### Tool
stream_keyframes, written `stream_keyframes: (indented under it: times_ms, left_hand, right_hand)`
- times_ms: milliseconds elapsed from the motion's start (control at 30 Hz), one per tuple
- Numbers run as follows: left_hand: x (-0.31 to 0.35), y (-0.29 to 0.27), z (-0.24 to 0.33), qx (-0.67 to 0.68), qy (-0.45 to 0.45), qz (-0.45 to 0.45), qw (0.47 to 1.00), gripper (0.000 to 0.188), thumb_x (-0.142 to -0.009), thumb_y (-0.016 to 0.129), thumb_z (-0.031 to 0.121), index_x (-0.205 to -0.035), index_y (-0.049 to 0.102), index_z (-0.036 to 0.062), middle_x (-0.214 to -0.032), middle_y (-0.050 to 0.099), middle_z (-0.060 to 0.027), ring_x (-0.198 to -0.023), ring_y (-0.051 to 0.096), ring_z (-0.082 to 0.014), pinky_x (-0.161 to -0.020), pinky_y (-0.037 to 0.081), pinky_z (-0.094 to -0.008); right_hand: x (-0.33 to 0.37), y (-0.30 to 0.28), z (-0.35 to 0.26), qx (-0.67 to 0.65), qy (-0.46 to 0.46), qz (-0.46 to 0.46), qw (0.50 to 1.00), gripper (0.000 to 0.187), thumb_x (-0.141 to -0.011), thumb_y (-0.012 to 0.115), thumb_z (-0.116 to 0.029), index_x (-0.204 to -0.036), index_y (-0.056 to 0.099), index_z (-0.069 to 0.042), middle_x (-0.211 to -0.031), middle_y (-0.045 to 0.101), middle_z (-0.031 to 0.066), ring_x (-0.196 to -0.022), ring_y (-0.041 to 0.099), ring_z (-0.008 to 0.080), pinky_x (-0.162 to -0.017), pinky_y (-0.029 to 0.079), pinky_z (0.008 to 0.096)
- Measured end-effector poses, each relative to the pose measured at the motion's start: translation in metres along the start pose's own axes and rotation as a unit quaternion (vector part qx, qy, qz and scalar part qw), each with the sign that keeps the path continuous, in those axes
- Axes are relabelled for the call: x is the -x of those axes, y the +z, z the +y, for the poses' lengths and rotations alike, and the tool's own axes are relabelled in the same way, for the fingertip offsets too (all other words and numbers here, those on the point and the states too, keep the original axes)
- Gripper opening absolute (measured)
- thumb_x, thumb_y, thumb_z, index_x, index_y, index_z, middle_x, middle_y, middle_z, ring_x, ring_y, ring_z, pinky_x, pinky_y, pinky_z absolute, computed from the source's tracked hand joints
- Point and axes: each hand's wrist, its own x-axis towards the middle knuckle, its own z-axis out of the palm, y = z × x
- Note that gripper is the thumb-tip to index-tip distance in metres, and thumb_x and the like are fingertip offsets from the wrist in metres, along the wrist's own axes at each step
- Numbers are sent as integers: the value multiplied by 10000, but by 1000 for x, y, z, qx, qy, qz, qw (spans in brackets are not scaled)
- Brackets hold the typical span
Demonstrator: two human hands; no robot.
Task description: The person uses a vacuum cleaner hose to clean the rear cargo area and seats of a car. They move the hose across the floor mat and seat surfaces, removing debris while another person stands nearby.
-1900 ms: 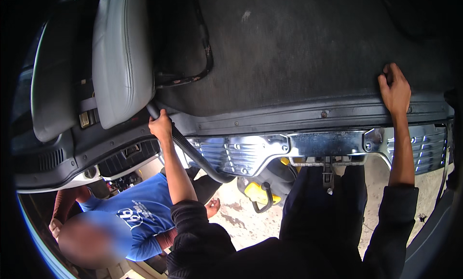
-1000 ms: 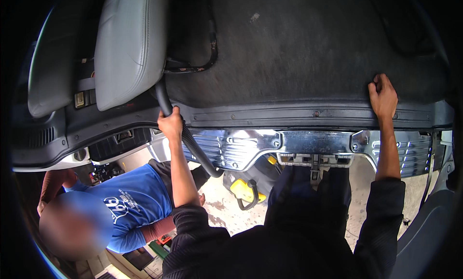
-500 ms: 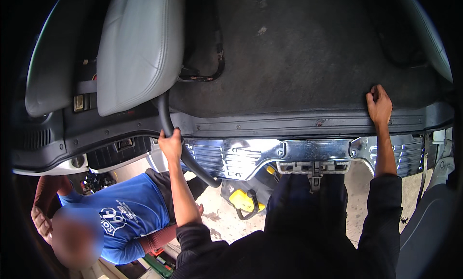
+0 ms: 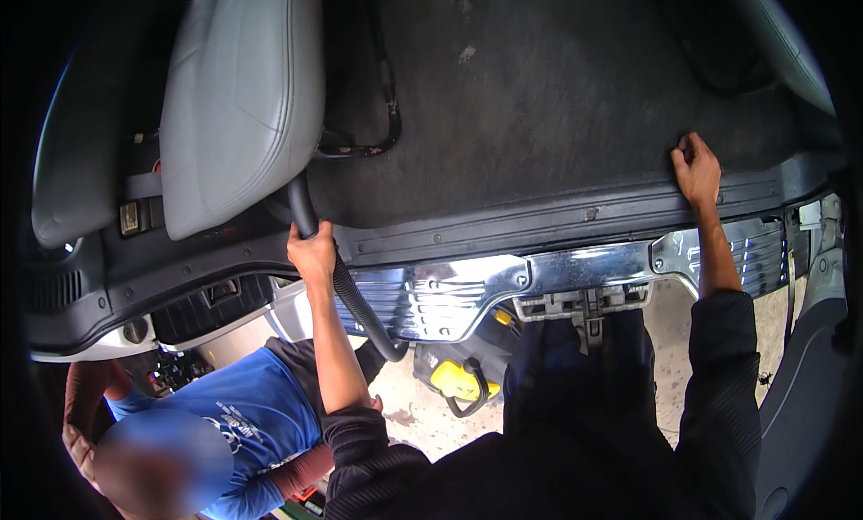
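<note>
My left hand (image 4: 313,255) is closed round a black vacuum hose (image 4: 362,311). Its stiff upper tube (image 4: 301,204) runs up under the front edge of a grey leather seat (image 4: 235,115), where its far end is hidden. The ribbed part drops over the chrome bumper (image 4: 420,297) toward a grey and yellow vacuum cleaner (image 4: 458,376) on the ground. On the right, my right hand (image 4: 698,170) rests with curled fingers on the dark carpeted vehicle floor (image 4: 530,97), just past the sill; nothing shows in it.
A black ribbed sill trim (image 4: 503,223) runs along the floor's near edge. Below the bumper is a metal step or hitch bracket (image 4: 584,306). At lower left stands a person in a blue shirt (image 4: 243,394), one hand by the head. A bent seat-frame bar (image 4: 393,129) sits beside the seat.
The whole view has shifted and tilted slightly. My left hand keeps its grip on the hose, still directed under the seat. My right hand stays curled on the carpet.
</note>
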Motion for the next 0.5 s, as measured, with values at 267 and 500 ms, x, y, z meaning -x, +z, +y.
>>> stream_keyframes:
  times_ms: [267, 500]
  left_hand:
    - [133, -44, 8, -70, -48, 1, 996, 313, -737, 665, 187, -929, 605, -52, -666, 620, -160, -605, 605, -225, -604, 491, -372]
    - [26, 2, 21, 6, 5, -7, 1000, 335, -711, 677, 237, -859, 611, -57, -650, 638, -187, -598, 630, -290, -620, 491, -397]
  right_hand:
    - [-2, -2, -1, -9, 19, -8, 1000, 197, -794, 604, -230, -879, 572, -55, -755, 600, 115, -698, 596, 301, -661, 466, 407]
    - [1, 0, 3, -12, -2, 5, 1000, 208, -798, 602, -248, -898, 579, -67, -756, 605, 120, -707, 600, 315, -668, 469, 419]
